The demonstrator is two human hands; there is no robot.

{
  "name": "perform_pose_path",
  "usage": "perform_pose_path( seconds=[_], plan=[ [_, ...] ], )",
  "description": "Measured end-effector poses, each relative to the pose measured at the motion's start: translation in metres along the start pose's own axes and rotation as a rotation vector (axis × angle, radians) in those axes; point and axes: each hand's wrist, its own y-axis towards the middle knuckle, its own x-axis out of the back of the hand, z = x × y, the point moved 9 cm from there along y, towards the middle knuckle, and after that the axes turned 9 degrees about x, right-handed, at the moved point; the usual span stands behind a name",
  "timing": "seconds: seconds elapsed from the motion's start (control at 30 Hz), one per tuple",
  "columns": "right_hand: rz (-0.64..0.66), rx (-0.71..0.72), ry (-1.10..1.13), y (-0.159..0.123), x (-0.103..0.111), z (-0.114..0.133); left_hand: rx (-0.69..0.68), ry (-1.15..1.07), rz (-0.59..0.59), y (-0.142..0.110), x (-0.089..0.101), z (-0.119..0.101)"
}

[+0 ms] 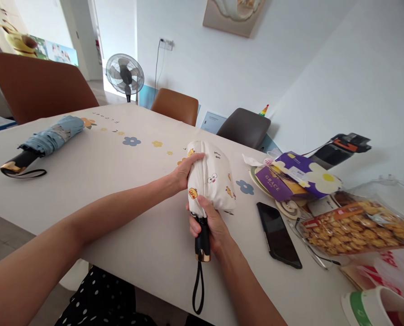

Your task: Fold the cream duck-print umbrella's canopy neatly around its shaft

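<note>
This is looking like a home dining area: leather-look chairs [176, 106] are standing around a flower-printed tabletop [127, 176], a household fan [125, 74] is standing beyond, and snack packs [361, 228] are lying at the right.

Umbrella [212, 179]: matt white cloth canopy, smooth black handle, glossy copper-toned end. Phone [279, 234]: glossy black screen. Biscuit pack [361, 228]: clear, shiny plastic.

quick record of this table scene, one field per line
left hand: left hand on the white umbrella's folded canopy
right hand: right hand gripping where canopy meets black handle
strap: hanging loop
other umbrella: blue umbrella, folded, lying on table
phone: black phone, dark screen up
behind table: fan, chairs
</note>
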Motion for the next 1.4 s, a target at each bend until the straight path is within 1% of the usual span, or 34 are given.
perform_pose_path(
  seconds=[0.03, 0.13, 0.17, 0.23, 0.3, 0.37, 0.43, 0.47, 0.57, 0.63, 0.77, 0.8, 0.87, 0.93, 0.97, 1.03, 1.07, 1.1, 1.13, 1.2, 1.23, 1.27, 1.3, 1.33, 1.37, 1.4],
  plan=[
    [-0.033, -0.014, 0.021, 0.000, 0.001, -0.002, -0.023, -0.002, -0.053, 0.003, 0.009, -0.003],
    [-0.093, -0.070, 0.097, 0.002, 0.000, -0.009, -0.064, 0.037, -0.287, 0.006, 0.040, -0.005],
    [-0.110, -0.077, 0.108, 0.002, 0.001, -0.010, -0.066, 0.073, -0.349, 0.005, 0.046, -0.003],
    [-0.169, -0.045, 0.086, 0.004, 0.007, -0.008, -0.061, 0.165, -0.406, 0.001, 0.047, 0.006],
    [-0.250, 0.039, 0.017, 0.005, 0.018, -0.001, -0.036, 0.256, -0.394, -0.003, 0.037, 0.019],
    [-0.310, 0.113, -0.051, 0.004, 0.027, 0.007, 0.019, 0.327, -0.345, -0.006, 0.023, 0.035],
    [-0.315, 0.141, -0.069, 0.003, 0.030, 0.011, 0.061, 0.355, -0.306, -0.008, 0.014, 0.047],
    [-0.300, 0.135, -0.061, 0.003, 0.029, 0.011, 0.072, 0.353, -0.302, -0.008, 0.013, 0.050],
    [-0.236, 0.088, -0.010, 0.003, 0.024, 0.009, 0.098, 0.326, -0.323, -0.007, 0.019, 0.052],
    [-0.203, 0.075, 0.026, 0.003, 0.020, 0.007, 0.106, 0.288, -0.301, -0.005, 0.021, 0.052],
    [-0.231, 0.130, 0.106, 0.004, 0.021, 0.009, 0.061, 0.214, -0.210, -0.002, 0.016, 0.050],
    [-0.239, 0.123, 0.111, 0.003, 0.021, 0.008, 0.048, 0.217, -0.191, -0.002, 0.014, 0.050],
    [-0.258, 0.080, 0.107, 0.002, 0.021, 0.005, 0.055, 0.264, -0.188, -0.001, 0.013, 0.051],
    [-0.276, 0.053, 0.113, 0.001, 0.022, 0.005, 0.106, 0.355, -0.221, -0.002, 0.017, 0.054],
    [-0.274, 0.055, 0.126, 0.001, 0.022, 0.006, 0.128, 0.406, -0.218, -0.001, 0.018, 0.055],
    [-0.242, 0.071, 0.166, 0.002, 0.021, 0.009, 0.119, 0.512, -0.163, 0.000, 0.014, 0.053],
    [-0.222, 0.067, 0.184, 0.003, 0.020, 0.009, 0.083, 0.581, -0.148, 0.000, 0.013, 0.049],
    [-0.208, 0.060, 0.198, 0.004, 0.020, 0.008, 0.028, 0.666, -0.168, 0.000, 0.013, 0.041],
    [-0.205, 0.054, 0.206, 0.005, 0.020, 0.007, -0.049, 0.764, -0.238, -0.002, 0.015, 0.030],
    [-0.225, 0.045, 0.199, 0.007, 0.022, 0.005, -0.288, 0.979, -0.445, -0.013, 0.015, 0.000],
    [-0.241, 0.039, 0.184, 0.008, 0.023, 0.004, -0.434, 1.080, -0.523, -0.021, 0.008, -0.015],
    [-0.258, 0.033, 0.166, 0.008, 0.024, 0.003, -0.569, 1.172, -0.556, -0.028, -0.004, -0.025],
    [-0.271, 0.022, 0.149, 0.008, 0.025, 0.001, -0.673, 1.257, -0.541, -0.032, -0.018, -0.031],
    [-0.280, 0.013, 0.136, 0.007, 0.025, 0.000, -0.736, 1.338, -0.484, -0.033, -0.033, -0.031],
    [-0.282, 0.009, 0.127, 0.007, 0.024, -0.001, -0.757, 1.412, -0.396, -0.029, -0.049, -0.027],
    [-0.279, 0.011, 0.123, 0.007, 0.024, -0.001, -0.745, 1.479, -0.290, -0.023, -0.064, -0.019]
  ],
)
